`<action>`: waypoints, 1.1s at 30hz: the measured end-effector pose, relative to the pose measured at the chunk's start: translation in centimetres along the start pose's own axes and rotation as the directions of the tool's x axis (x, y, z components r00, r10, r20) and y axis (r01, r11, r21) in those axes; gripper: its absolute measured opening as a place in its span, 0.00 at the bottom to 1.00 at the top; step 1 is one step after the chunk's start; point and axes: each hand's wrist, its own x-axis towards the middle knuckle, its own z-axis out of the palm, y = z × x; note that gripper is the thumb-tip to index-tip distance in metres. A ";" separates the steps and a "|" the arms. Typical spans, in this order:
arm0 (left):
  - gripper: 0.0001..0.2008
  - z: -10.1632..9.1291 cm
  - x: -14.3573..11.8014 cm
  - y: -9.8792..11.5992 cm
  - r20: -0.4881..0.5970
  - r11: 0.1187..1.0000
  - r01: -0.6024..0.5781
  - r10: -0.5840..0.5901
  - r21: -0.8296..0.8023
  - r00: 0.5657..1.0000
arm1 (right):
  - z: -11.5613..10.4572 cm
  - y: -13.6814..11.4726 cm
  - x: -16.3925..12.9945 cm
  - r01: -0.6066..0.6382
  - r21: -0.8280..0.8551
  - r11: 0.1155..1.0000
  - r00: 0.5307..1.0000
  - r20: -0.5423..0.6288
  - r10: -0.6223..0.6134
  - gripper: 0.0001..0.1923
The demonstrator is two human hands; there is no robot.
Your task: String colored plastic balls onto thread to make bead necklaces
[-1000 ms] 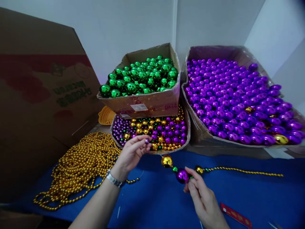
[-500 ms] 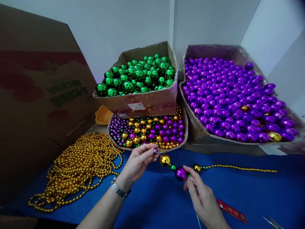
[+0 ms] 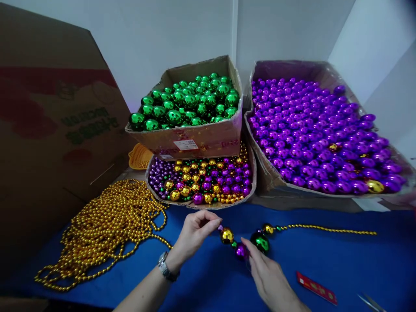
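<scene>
Cartons [image 3: 211, 141] hold green, purple and mixed balls [image 3: 190, 101]; both hands' [image 3: 192, 235] fingers [image 3: 252, 251] pinch strung beads [image 3: 227, 235].

The left hand [image 3: 195, 234] pinches, its arched index finger [image 3: 207, 215] meeting the thumb [image 3: 210, 226] at the tips, as the bare left forearm [image 3: 143, 287] slants up from below. Slightly lower, the right hand [image 3: 269, 273] angles inward, fingers [image 3: 252, 250] extended toward its partner, the two close but not touching.
</scene>
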 end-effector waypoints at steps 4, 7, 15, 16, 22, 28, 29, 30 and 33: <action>0.08 0.2 0.0 2.1 -0.114 0.987 -0.112 0.125 0.113 0.986 | -2.4 -0.4 1.1 0.017 -0.050 0.999 0.998 -0.057 -0.020 0.28; 0.06 0.5 0.2 4.1 -0.125 0.977 -0.197 0.206 0.083 0.970 | -3.8 -1.8 2.7 0.054 0.076 0.996 0.987 -0.152 -0.042 0.23; 0.08 0.2 2.0 8.9 -0.018 0.927 -0.335 0.342 0.167 0.939 | -3.7 -2.8 4.3 0.068 0.380 0.923 0.970 -0.242 0.028 0.14; 0.09 -0.6 3.1 9.7 -0.014 0.897 -0.366 0.382 0.249 0.924 | -3.7 -2.5 4.1 0.053 0.396 0.917 0.969 -0.241 0.048 0.14; 0.20 -9.2 14.5 15.0 -0.229 0.430 -0.153 0.711 0.890 0.665 | -3.8 -2.3 3.4 -0.034 0.472 0.881 0.963 -0.221 0.155 0.16; 0.26 -14.1 22.2 16.8 -0.227 0.264 0.132 0.374 0.956 0.899 | -3.1 -3.0 3.4 -0.013 0.522 0.853 0.946 -0.269 0.180 0.18; 0.25 -14.0 22.1 17.0 -0.219 0.266 0.119 0.384 0.956 0.897 | -3.0 -2.9 3.4 -0.004 0.509 0.861 0.953 -0.258 0.158 0.17; 0.24 -13.6 21.7 17.2 -0.216 0.287 0.093 0.436 0.953 0.874 | -3.0 -2.8 3.3 0.002 0.491 0.871 0.962 -0.238 0.132 0.17; 0.23 -11.1 17.8 17.4 -0.234 0.467 -0.144 0.658 0.872 0.716 | -3.0 -2.6 2.9 0.007 0.409 0.912 0.979 -0.188 0.077 0.17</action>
